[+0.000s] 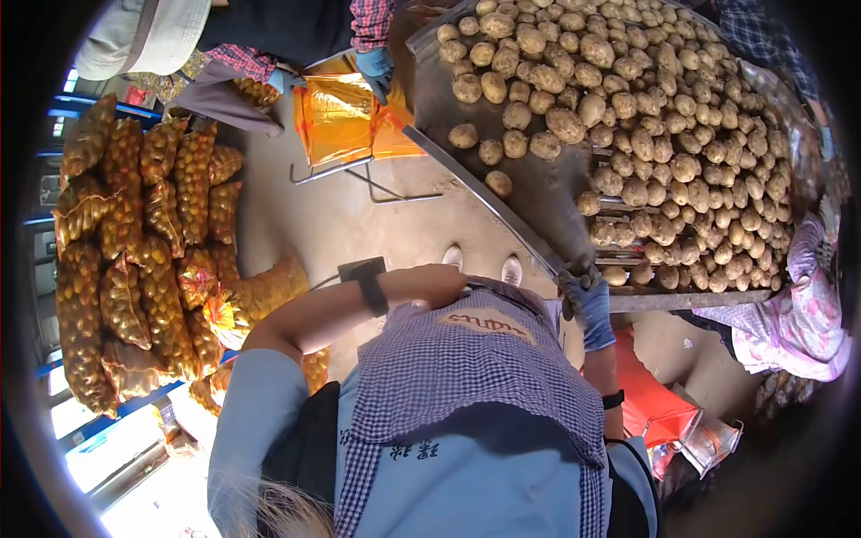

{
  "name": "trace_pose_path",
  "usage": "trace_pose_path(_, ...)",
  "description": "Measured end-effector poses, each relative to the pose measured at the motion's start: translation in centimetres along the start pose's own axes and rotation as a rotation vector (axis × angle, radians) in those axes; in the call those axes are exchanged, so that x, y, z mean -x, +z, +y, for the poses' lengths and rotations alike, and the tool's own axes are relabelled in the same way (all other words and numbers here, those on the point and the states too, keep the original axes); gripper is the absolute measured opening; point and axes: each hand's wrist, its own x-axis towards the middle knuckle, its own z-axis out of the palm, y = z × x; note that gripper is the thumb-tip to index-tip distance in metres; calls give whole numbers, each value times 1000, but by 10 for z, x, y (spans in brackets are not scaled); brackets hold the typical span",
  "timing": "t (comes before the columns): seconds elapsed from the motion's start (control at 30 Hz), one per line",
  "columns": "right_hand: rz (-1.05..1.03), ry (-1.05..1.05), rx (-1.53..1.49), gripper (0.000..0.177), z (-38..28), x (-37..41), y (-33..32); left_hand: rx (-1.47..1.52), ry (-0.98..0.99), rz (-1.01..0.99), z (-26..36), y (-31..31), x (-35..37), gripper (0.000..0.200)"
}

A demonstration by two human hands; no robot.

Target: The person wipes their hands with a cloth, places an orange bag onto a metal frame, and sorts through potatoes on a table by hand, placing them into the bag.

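Left arm: bare, black wristband, elbow bent, forearm crossing toward frame centre. Left hand (437, 283): resting against the torso (finger pose unclear). Right arm: extended at centre right. Right hand (587, 305): blue-gloved, fingers curled closed.

Bright daylight, fisheye-warped edges (black corners), overexposed glare lower left.

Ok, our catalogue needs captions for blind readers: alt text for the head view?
A gloved right hand grips the corner of a metal sorting table heaped with potatoes; the left hand rests at the checked apron. Netted potato sacks are stacked to the left.
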Motion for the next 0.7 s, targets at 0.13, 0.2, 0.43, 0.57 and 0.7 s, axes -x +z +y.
trace_pose_path(0.13,-4,19,-22,17,-6,-8,-20,-158,-12,-106,37,-15,-27,29)
trace_pose_path(0.2,-4,21,-74,18,-4,-10,-29,-99,21,-91,52,-16,-39,32)
trace_pose_path(0.43,1,22,-213,22,8,-21,-58,420,-85,1,90,-18,-47,38)
trace_pose_path(0.57,-32,8,-353,18,-10,-29,-63,366,-25,55,97,-22,-64,37)
trace_pose_path(0.7,-93,-36,-268,17,-36,-41,-60,336,21,110,103,-22,-74,37)
